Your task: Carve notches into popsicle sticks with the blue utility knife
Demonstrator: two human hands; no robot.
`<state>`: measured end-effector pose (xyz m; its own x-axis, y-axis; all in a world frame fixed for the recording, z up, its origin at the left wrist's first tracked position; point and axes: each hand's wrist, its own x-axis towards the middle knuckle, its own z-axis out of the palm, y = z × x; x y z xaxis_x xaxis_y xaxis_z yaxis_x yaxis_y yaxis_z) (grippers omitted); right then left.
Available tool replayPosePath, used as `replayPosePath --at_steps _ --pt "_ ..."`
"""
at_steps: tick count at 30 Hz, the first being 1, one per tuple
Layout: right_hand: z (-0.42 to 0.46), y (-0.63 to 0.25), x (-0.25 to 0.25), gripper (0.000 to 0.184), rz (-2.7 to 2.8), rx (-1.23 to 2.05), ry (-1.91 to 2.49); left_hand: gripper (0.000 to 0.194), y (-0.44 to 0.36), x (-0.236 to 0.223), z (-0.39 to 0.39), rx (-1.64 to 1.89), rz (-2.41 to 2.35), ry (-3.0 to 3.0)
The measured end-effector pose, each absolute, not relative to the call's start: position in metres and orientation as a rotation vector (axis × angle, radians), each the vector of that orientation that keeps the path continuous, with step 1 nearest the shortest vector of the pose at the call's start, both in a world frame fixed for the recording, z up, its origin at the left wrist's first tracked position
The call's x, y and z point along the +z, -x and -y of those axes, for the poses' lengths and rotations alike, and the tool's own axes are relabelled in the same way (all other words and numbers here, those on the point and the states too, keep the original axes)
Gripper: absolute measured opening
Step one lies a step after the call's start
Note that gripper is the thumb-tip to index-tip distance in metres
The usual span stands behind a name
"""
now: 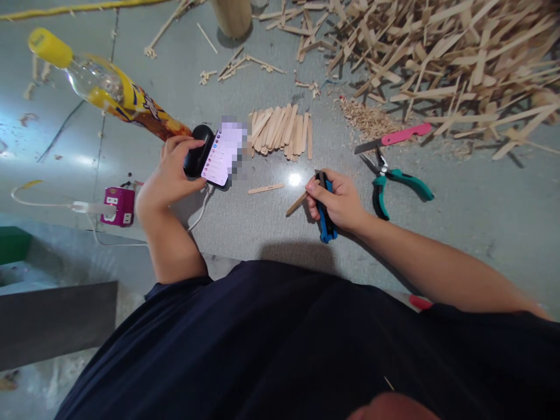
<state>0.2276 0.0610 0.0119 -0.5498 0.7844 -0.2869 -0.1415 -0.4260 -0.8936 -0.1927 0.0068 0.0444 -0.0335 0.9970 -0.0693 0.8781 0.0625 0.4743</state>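
Note:
My left hand (168, 169) curls around a black rounded object (193, 160). Its fingers rest on that object, and the thumb reaches the lower edge of a lit smartphone (216, 160) leaning against it. A white cable runs from the phone. My right hand (335, 198) is closed around a blue and black utility knife (325, 219), blade end pointing away from me. Between its thumb and fingers it also pinches a wooden stick (296, 204). A single flat stick (266, 189) lies to the left of this hand, below a row of flat sticks (280, 131).
A big heap of sticks (472, 58) covers the back right, beside shavings (367, 116). Right of my right hand lie a pink-handled knife (406, 135) and green-handled pliers (409, 182). A yellow-capped bottle (126, 90) and a magenta power adapter (126, 205) are on the left.

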Motion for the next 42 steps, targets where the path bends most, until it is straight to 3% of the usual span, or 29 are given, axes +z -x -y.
replayPosePath --at_steps 10,17,21,30,37,40,42 --pt "-0.061 -0.228 0.011 0.063 1.17 2.021 0.974 0.09 0.189 0.045 -0.008 0.456 -1.981 -1.814" --pt "-0.061 -0.227 0.009 0.063 1.171 2.017 0.966 0.107 0.189 0.044 -0.009 0.445 -1.999 -1.771" --pt "-0.062 -0.228 0.008 0.063 1.169 2.014 0.967 0.108 0.188 0.046 -0.009 0.456 -1.998 -1.764" --pt "-0.061 -0.227 0.005 0.064 1.182 2.001 0.978 0.09 0.182 0.05 -0.011 0.482 -2.014 -1.826" --pt "-0.06 -0.229 0.011 0.068 1.177 2.006 0.976 0.042 0.12 0.058 -0.025 1.015 -1.867 -1.666" --pt "-0.059 -0.232 0.013 0.066 1.17 1.997 0.983 0.03 0.066 0.054 -0.017 0.878 -1.513 -1.566" --pt "-0.059 -0.234 0.014 0.063 1.169 1.986 0.988 0.032 0.031 0.05 -0.008 0.739 -1.322 -1.431"
